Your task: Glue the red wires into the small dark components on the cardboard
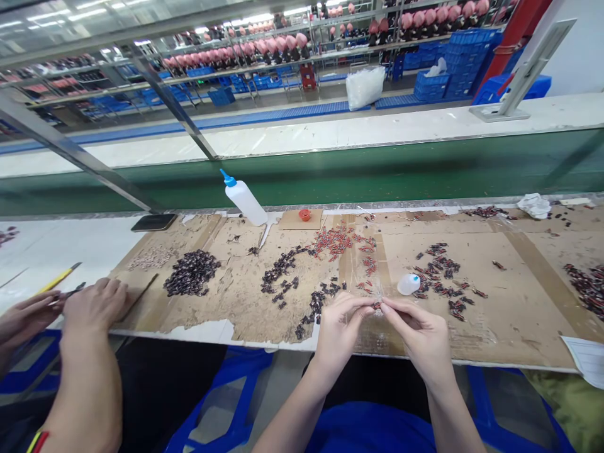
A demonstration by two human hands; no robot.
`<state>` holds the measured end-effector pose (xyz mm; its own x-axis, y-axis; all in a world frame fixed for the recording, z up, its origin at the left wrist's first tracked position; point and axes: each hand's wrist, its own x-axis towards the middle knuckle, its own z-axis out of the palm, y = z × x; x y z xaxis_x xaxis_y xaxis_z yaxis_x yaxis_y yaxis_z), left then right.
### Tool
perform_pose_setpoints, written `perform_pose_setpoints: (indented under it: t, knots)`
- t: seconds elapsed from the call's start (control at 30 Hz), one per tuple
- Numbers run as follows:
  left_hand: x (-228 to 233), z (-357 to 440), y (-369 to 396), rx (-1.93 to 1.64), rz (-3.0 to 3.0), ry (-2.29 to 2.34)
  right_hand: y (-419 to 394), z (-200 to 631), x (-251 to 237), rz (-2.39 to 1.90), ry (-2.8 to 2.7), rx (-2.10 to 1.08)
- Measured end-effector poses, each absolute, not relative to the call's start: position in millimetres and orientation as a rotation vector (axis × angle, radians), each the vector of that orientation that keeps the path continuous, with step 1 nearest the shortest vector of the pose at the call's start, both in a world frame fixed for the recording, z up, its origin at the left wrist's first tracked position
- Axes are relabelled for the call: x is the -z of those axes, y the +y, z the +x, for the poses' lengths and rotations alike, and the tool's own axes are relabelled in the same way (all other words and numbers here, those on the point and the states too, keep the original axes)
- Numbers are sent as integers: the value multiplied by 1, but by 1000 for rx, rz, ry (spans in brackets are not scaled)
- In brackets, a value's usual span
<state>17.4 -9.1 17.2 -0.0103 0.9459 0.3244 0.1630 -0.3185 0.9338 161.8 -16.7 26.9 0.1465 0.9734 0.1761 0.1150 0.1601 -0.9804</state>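
My left hand [340, 322] and my right hand [419, 332] meet over the front of the cardboard-covered bench [245, 314]. Both pinch a tiny red-and-dark part [377, 306] between thumb and forefinger; its exact kind is too small to make out. Beside my right hand lies a small translucent bottle [406, 285] with a blue tip. Loose small black parts [317, 303] are strewn next to my left hand. Past my fingertips, small red parts [334, 241] lie scattered. Dark-and-red parts [440, 269] are spread out to the right.
On the left, a co-worker's hands [94, 307] work near a pile of dark parts [191, 273]. A white squeeze bottle [247, 202] leans at the back beside a small red cup [304, 215]. Metal posts [174, 104] rise along the bench. More parts [587, 286] lie far right.
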Motion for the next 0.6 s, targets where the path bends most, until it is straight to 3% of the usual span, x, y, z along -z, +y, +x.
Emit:
perform_pose_setpoints:
  t: [0.33, 0.6]
  knots:
    - [-19, 16, -6, -1364, 1665, 1185, -22, 162, -26, -1218, -1497, -683]
    - [-26, 20, -8, -1211, 1694, 1288, -15, 170, -22, -1209, -1466, -825]
